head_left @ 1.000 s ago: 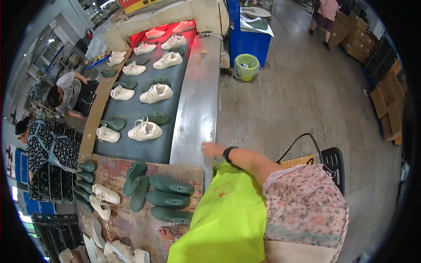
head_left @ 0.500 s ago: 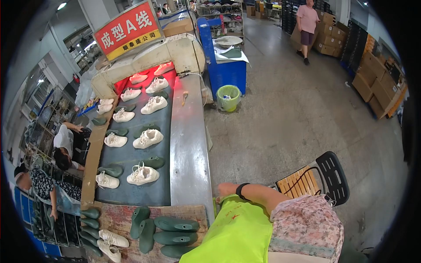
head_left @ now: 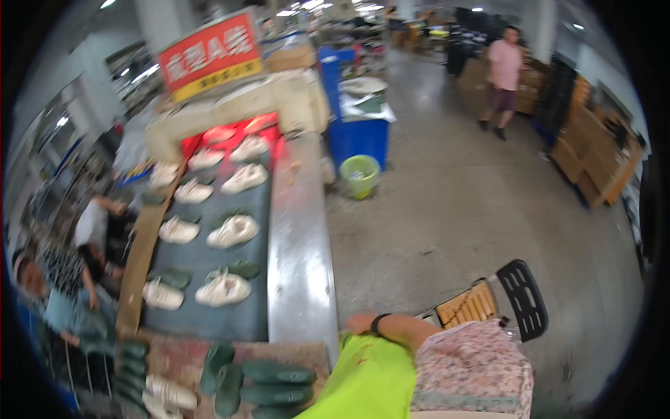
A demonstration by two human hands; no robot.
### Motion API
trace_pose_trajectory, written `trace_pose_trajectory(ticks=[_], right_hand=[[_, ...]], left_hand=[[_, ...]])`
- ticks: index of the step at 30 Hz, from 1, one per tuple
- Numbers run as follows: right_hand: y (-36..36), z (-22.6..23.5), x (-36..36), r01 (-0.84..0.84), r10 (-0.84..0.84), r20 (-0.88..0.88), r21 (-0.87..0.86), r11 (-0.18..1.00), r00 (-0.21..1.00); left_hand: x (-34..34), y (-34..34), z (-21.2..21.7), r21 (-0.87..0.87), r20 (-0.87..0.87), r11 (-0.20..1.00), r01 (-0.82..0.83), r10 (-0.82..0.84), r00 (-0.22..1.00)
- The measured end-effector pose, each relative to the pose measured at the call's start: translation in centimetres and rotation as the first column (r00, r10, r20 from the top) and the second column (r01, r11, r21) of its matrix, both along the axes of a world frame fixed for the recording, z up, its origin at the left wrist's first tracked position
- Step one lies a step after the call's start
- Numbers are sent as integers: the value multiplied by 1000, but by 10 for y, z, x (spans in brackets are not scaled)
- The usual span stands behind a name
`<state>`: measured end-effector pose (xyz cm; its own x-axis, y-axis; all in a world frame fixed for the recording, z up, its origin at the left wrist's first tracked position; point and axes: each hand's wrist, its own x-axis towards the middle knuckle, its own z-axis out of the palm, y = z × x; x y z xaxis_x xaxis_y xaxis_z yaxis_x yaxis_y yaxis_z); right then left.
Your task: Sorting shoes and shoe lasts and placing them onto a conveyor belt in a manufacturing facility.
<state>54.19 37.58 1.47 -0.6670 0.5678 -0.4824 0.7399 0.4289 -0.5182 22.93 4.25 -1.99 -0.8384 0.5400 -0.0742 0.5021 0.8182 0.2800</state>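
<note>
My right hand (head_left: 361, 322), with a black band at the wrist, rests beside the metal edge of the conveyor, next to my yellow-green apron (head_left: 366, 370). Its fingers are blurred and partly hidden, so I cannot make out a grip. My left hand is out of view. In front of me, on a worn board (head_left: 174, 353), lie several dark green shoe lasts (head_left: 279, 372) and a pair of cream shoes (head_left: 171, 393). Beyond it, the dark conveyor belt (head_left: 209, 325) carries cream lace-up sneakers (head_left: 223, 288) in two columns, with green lasts (head_left: 244, 269) beside them.
Red light glows in the machine opening (head_left: 230, 133) at the belt's far end. To the right stand a chair (head_left: 467, 304), a green bin (head_left: 359, 174), a blue cabinet (head_left: 358, 143) and cartons (head_left: 586, 153). A person in pink (head_left: 504, 70) is in the aisle; co-workers (head_left: 70, 279) are at left.
The view has tilted up slightly and blurred, so most things sit lower in it. The person in pink has walked nearer. My right hand stays by the conveyor edge.
</note>
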Motion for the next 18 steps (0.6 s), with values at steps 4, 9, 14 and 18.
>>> trace_pose_trajectory(ticks=[4, 9, 14, 18], right_hand=[[-8, 36, -29, -135, 131, -110, -32, 990, 985], [-16, 12, 15, 40, -46, -127, -46, 998, 991], [-33, 57, 56, 67, -45, -343, 52, 996, 938], [-41, 32, 76, 165, -155, 133, -71, 984, 979]], left_hand=[[10, 29, 21, -42, -73, 999, 15, -18, 997], [16, 73, 30, -51, -86, 993, 107, -111, 990], [16, 82, 35, -81, -104, 991, 109, -117, 988], [15, 89, 42, -101, -119, 984, 146, -157, 980]])
